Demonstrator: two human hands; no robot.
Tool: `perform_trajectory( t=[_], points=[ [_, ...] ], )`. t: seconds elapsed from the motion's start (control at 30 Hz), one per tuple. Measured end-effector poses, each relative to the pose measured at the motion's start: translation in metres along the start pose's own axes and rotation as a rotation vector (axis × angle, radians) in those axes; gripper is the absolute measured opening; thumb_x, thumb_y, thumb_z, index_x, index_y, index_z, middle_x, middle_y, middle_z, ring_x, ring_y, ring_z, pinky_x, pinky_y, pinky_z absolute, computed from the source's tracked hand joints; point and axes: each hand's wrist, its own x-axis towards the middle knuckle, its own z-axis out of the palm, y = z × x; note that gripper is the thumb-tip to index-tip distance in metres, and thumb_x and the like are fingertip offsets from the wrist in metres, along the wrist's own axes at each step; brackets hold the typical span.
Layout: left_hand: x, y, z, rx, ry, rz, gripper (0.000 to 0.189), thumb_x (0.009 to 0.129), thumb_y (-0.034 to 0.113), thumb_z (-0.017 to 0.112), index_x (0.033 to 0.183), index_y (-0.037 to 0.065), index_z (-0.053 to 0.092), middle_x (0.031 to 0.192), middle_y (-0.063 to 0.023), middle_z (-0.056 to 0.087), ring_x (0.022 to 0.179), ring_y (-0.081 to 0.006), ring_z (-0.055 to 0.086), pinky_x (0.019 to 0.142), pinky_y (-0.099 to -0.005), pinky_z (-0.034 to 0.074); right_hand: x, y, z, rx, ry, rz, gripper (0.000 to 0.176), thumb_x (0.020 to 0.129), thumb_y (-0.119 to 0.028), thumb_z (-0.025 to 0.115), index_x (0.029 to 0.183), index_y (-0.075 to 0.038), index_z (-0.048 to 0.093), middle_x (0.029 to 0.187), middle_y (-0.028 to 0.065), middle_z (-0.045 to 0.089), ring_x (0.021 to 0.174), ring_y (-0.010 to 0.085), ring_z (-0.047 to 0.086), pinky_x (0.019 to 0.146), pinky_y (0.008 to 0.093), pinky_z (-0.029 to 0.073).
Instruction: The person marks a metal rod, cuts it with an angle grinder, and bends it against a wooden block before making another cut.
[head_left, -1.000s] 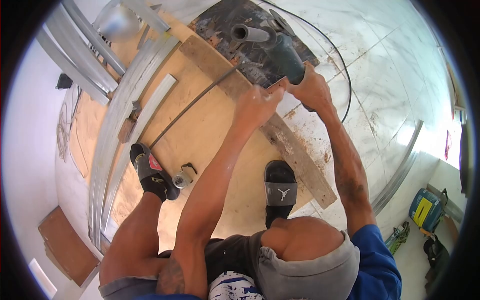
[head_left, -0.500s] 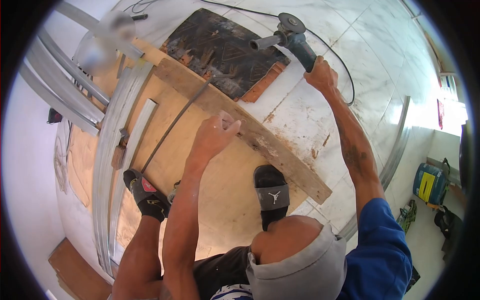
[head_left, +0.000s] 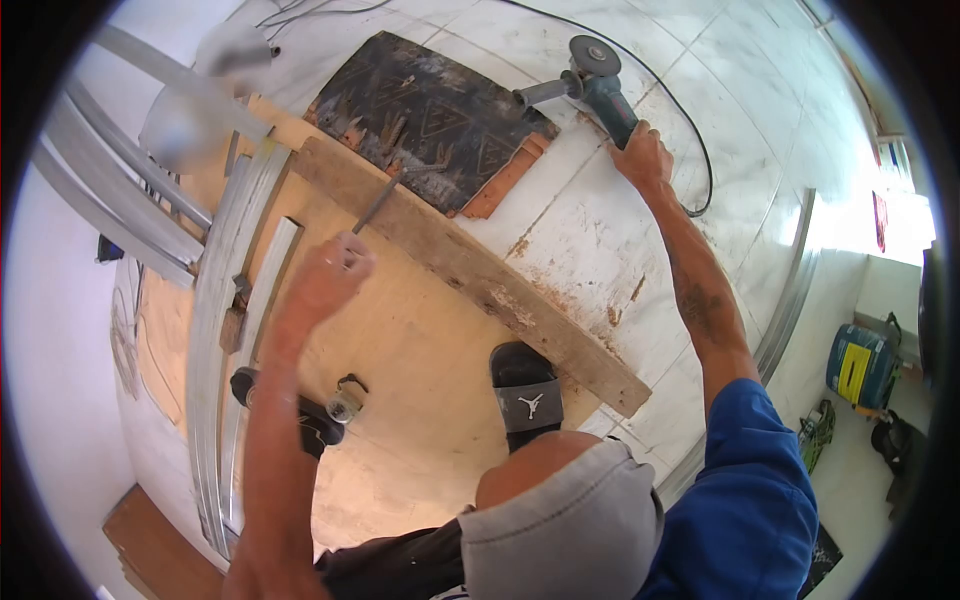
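Note:
My right hand [head_left: 643, 158] is wrapped round the body of an angle grinder [head_left: 607, 105], whose disc and side handle point away from me over the tiles. My left hand [head_left: 338, 268] is closed at a thin metal rod [head_left: 374, 207]; the rod runs into the fingers, and its lower part is hidden behind the hand and forearm. The rod's far end lies across a wooden plank [head_left: 450, 245], up to the edge of a dark, worn board [head_left: 440, 115]. Beneath the left hand is a plywood sheet [head_left: 420, 330].
Long metal profiles [head_left: 235, 230] lie at the left, with a small wood block [head_left: 232, 329] against them. A small round metallic thing [head_left: 345, 400] stands near my left foot. The grinder's cord [head_left: 690, 120] loops over the tiles. A blue-green bag [head_left: 860, 365] sits at the right.
My left hand has moved left and down from over the plank to the rod. My left foot has drawn back. The grinder stays in my right hand, its disc turned slightly.

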Motion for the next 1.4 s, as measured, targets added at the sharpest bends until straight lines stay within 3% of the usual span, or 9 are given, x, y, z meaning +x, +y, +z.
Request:
perform_trajectory(
  t=[0.2,0.43,0.53,0.8,0.9,1.03,1.07,1.17,1.4],
  points=[
    [0.007,0.002,-0.079,0.388,-0.128,-0.037,0.029,0.090,0.026,0.064,0.099,-0.001,0.063,0.086,-0.0212,0.069,0.084,-0.0375,0.067,0.076,-0.0443,0.052,0.008,-0.011,0.004,0.058,0.008,0.075,0.077,0.082,-0.050,0.076,0.129,0.004,0.047,0.119,0.0264,0.059,0.110,0.0412,0.062,0.089,0.0502,0.053],
    [-0.010,0.026,-0.086,0.520,-0.180,0.021,0.031,0.089,0.028,0.065,0.101,0.000,0.062,0.088,-0.0231,0.068,0.089,-0.0415,0.065,0.079,-0.0486,0.051,0.010,-0.035,0.022,0.079,0.045,0.133,0.093,0.088,-0.047,0.070,0.148,0.008,0.026,0.128,0.0290,0.051,0.119,0.0450,0.054,0.093,0.0554,0.048],
    [-0.034,-0.005,-0.086,0.479,-0.161,0.083,0.031,0.089,0.029,0.065,0.102,0.001,0.063,0.088,-0.0224,0.068,0.090,-0.0407,0.065,0.079,-0.0484,0.051,0.005,-0.049,0.027,0.026,0.064,0.105,0.092,0.090,-0.045,0.067,0.150,0.008,0.022,0.129,0.0295,0.050,0.119,0.0455,0.053,0.094,0.0562,0.047],
    [-0.083,-0.091,-0.082,0.462,-0.300,-0.061,0.032,0.086,0.026,0.069,0.104,0.002,0.063,0.083,-0.0188,0.068,0.084,-0.0374,0.067,0.076,-0.0463,0.052,0.001,-0.055,0.007,0.037,-0.053,0.123,0.089,0.091,-0.043,0.063,0.151,0.008,0.021,0.135,0.0328,0.046,0.125,0.0445,0.052,0.100,0.0541,0.045],
    [-0.083,-0.121,-0.073,0.448,-0.335,0.008,0.030,0.086,0.026,0.069,0.103,0.002,0.064,0.081,-0.0183,0.068,0.083,-0.0377,0.067,0.076,-0.0469,0.052,0.010,-0.043,0.006,0.071,-0.123,0.086,0.088,0.089,-0.042,0.065,0.148,0.008,0.024,0.135,0.0338,0.047,0.124,0.0453,0.054,0.102,0.0514,0.046],
    [-0.064,-0.124,-0.065,0.437,-0.272,0.086,0.030,0.087,0.027,0.068,0.102,0.002,0.064,0.079,-0.0178,0.069,0.084,-0.0372,0.068,0.078,-0.0471,0.053,0.024,-0.026,0.003,0.077,-0.167,0.044,0.084,0.083,-0.048,0.069,0.131,0.016,0.041,0.120,0.0382,0.058,0.111,0.0493,0.062,0.095,0.0495,0.051],
    [-0.059,-0.124,-0.063,0.415,-0.243,0.073,0.029,0.087,0.026,0.067,0.102,0.001,0.064,0.079,-0.0177,0.069,0.084,-0.0371,0.068,0.078,-0.0471,0.053,0.024,-0.024,0.004,0.049,-0.096,0.013,0.078,0.079,-0.049,0.073,0.117,0.016,0.054,0.108,0.0348,0.066,0.102,0.0426,0.068,0.088,0.0462,0.054],
    [-0.051,-0.122,-0.060,0.359,-0.225,0.032,0.030,0.087,0.026,0.067,0.102,0.001,0.063,0.084,-0.0192,0.069,0.086,-0.0382,0.067,0.079,-0.0477,0.052,0.026,-0.022,-0.002,0.100,-0.307,0.095,0.082,0.078,-0.046,0.074,0.125,0.017,0.051,0.119,0.0340,0.063,0.114,0.0411,0.064,0.097,0.0452,0.051],
    [-0.055,-0.140,-0.061,0.315,-0.231,0.031,0.031,0.087,0.026,0.067,0.104,0.000,0.063,0.093,-0.0233,0.068,0.094,-0.0412,0.065,0.083,-0.0488,0.051,0.014,-0.025,-0.016,0.167,-0.360,0.135,0.065,0.074,-0.048,0.078,0.094,0.013,0.069,0.087,0.0239,0.071,0.082,0.0316,0.073,0.067,0.0411,0.058]
  ],
)
